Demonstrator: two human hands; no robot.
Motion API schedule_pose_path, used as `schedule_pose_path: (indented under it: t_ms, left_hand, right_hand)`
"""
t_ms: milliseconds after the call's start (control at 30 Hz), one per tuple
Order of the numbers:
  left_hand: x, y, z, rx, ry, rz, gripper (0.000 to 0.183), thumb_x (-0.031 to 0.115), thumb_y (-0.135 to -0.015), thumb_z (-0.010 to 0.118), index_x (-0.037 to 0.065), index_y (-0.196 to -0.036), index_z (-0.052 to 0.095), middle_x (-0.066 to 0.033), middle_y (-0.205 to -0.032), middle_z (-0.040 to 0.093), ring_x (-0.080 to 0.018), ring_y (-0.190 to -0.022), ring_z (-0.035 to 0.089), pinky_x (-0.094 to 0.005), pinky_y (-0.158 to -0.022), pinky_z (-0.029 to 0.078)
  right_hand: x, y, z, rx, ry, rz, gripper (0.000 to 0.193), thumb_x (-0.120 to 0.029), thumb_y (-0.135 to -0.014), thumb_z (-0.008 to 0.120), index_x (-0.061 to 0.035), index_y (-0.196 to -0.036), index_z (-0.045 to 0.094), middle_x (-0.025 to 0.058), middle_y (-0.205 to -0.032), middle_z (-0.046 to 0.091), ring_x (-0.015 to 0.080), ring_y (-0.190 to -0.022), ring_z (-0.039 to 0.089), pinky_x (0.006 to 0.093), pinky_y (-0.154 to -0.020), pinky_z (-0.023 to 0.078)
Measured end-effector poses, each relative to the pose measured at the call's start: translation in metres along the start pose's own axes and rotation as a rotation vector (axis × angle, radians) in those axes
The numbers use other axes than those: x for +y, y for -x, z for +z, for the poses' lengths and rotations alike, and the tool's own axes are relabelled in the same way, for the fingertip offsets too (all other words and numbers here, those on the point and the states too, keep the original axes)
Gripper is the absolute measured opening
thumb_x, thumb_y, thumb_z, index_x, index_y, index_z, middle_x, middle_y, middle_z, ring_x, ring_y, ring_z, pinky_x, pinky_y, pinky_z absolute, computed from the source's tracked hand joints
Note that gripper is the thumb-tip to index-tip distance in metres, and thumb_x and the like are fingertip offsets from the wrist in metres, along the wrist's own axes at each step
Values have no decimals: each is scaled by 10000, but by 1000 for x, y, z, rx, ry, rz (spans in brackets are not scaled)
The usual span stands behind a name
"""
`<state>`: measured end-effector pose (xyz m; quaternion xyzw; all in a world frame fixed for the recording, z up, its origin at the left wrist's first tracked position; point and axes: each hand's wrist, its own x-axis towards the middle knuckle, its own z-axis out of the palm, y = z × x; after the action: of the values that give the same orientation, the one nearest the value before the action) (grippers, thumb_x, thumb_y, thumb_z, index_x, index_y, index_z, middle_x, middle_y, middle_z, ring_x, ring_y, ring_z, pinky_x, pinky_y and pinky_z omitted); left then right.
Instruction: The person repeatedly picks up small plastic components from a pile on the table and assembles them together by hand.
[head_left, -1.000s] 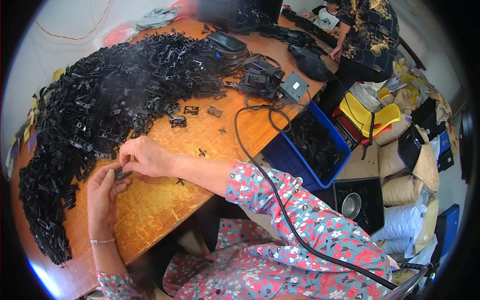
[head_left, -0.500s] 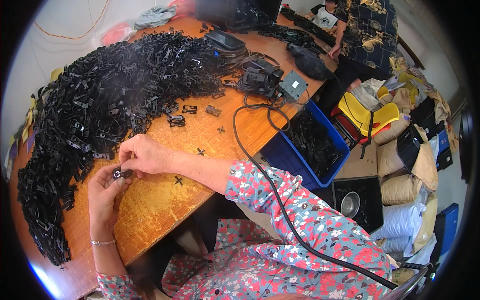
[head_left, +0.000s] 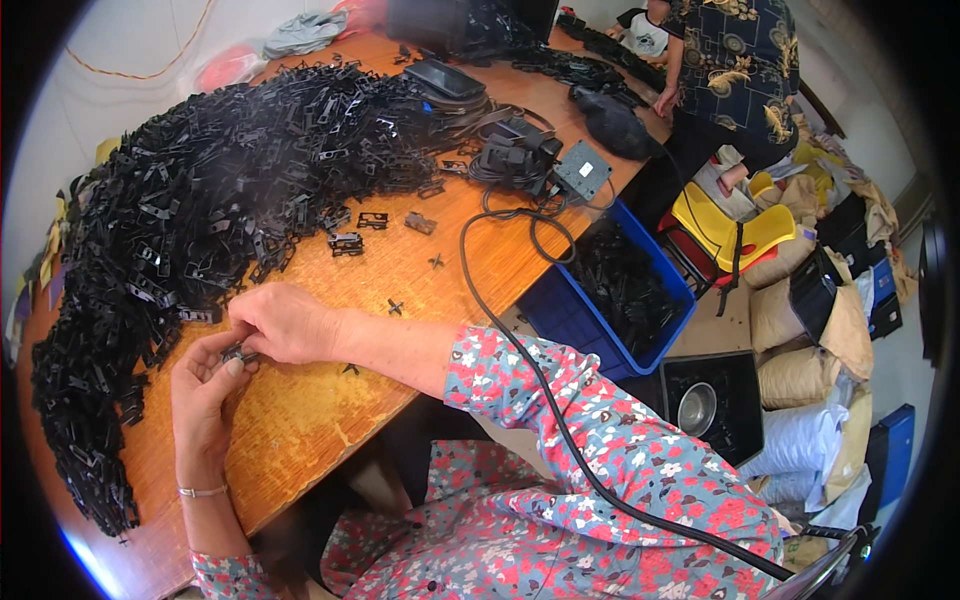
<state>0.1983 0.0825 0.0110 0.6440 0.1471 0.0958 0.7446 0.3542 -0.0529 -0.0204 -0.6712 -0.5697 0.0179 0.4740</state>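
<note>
My left hand [head_left: 203, 402] pinches a small black plastic part [head_left: 238, 353] between thumb and fingers, just above the wooden table. From the right, my right hand [head_left: 287, 322] reaches across with its fingers closed at the same part, covering much of it. Behind both hands spreads a big heap of similar black plastic parts [head_left: 230, 170]. A few single parts lie apart from it, among them a black clip [head_left: 346, 244] and a brownish clip [head_left: 420, 222]. Small black cross-shaped pieces [head_left: 395, 307] lie on the table [head_left: 310, 440] near my right forearm.
Cables and a grey box [head_left: 582, 172] sit at the table's right edge; a black cable [head_left: 480, 285] loops over my right arm. Below stands a blue crate [head_left: 668, 345] of black parts. A yellow chair [head_left: 735, 235], sacks [head_left: 800, 375] and another person [head_left: 735, 75] are further right.
My right hand has shifted slightly down over the black plastic part, which now shows less between the fingers. At the back right, the other person's body has shifted a little.
</note>
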Motion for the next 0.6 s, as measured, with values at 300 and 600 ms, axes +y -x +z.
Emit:
schedule_pose_path:
  t_ms: [300, 600]
  left_hand:
    - [-7, -4, -8, 45, 3, 8, 207, 23, -1007, 644, -52, -1200, 649, -96, -1051, 747, -117, -895, 725, -220, -827, 596]
    - [-5, -5, -10, 104, 7, 15, 152, 59, -1024, 653, -7, -1160, 655, -75, -1051, 736, -111, -881, 722, -216, -797, 602]
  right_hand:
    - [-2, 0, 8, 46, -5, -70, 191, -45, -788, 781, -29, -870, 609, 141, -843, 670, 373, -836, 683, 457, -719, 523]
    - [1, -2, 2, 0, -157, 38, 139, -90, -873, 759, -26, -974, 689, 117, -875, 724, 232, -738, 702, 369, -660, 539]
